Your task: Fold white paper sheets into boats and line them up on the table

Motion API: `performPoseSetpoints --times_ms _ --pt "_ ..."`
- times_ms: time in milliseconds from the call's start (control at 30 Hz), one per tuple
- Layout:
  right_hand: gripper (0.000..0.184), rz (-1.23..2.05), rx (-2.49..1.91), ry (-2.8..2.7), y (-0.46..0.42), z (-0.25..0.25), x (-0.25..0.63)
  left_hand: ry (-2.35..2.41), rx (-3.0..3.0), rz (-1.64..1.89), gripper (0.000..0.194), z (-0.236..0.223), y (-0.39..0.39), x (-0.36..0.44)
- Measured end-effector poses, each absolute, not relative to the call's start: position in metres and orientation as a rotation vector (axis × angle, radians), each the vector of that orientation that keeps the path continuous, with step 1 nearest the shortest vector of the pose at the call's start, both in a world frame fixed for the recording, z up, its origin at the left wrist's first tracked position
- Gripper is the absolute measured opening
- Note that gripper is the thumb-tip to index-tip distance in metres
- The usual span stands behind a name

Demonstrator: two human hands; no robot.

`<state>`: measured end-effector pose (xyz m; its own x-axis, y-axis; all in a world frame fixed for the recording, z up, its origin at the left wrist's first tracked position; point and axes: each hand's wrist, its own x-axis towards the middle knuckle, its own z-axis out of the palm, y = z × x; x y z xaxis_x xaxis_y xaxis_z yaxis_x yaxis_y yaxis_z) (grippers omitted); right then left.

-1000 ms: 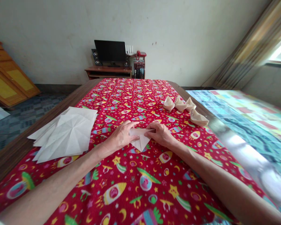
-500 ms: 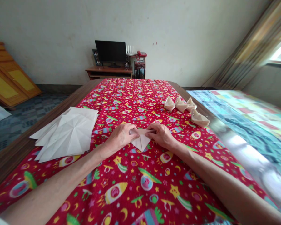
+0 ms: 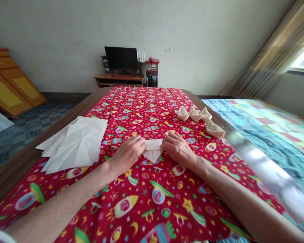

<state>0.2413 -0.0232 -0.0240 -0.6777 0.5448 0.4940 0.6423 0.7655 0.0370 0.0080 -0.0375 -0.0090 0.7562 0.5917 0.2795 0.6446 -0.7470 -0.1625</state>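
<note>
A folded sheet of white paper (image 3: 153, 145) lies on the red patterned cloth in front of me, its pointed corner toward me and a flap folded across its upper part. My left hand (image 3: 129, 152) grips its left end with curled fingers. At the right end, my right hand (image 3: 177, 148) is closed on the paper in the same way. Both thumbs are mostly hidden. To the left rests a stack of creased white paper sheets (image 3: 78, 145). Several folded paper boats (image 3: 214, 129) stand at the right side of the cloth.
The red cloth (image 3: 147, 111) covers a table with a dark wooden edge (image 3: 91, 101). Beyond it, a monitor (image 3: 121, 58) with speakers and a red telephone (image 3: 152, 61) stand by the wall. A bed (image 3: 263, 135) is at the right, a wooden cabinet (image 3: 15, 84) at the left.
The upper part of the paper has been folded down toward me, showing a horizontal flap. My fingers have turned over and now lie on top of its ends. The camera view has tilted slightly.
</note>
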Motion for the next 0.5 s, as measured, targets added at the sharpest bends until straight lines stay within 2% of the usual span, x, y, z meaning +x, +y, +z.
performPoseSetpoints --times_ms 167,333,500 --pt "0.023 -0.302 -0.794 -2.641 -0.03 -0.019 0.247 -1.079 -2.752 -0.238 0.029 -0.008 -0.052 0.006" --pt "0.012 -0.32 -0.837 -2.691 -0.036 -0.016 0.248 -1.226 -2.777 -0.335 0.036 -0.013 -0.06 0.009" --pt "0.018 -0.268 -0.845 -2.641 -0.041 -0.016 0.242 -1.044 -2.869 -0.445 0.044 -0.023 -0.062 0.022"
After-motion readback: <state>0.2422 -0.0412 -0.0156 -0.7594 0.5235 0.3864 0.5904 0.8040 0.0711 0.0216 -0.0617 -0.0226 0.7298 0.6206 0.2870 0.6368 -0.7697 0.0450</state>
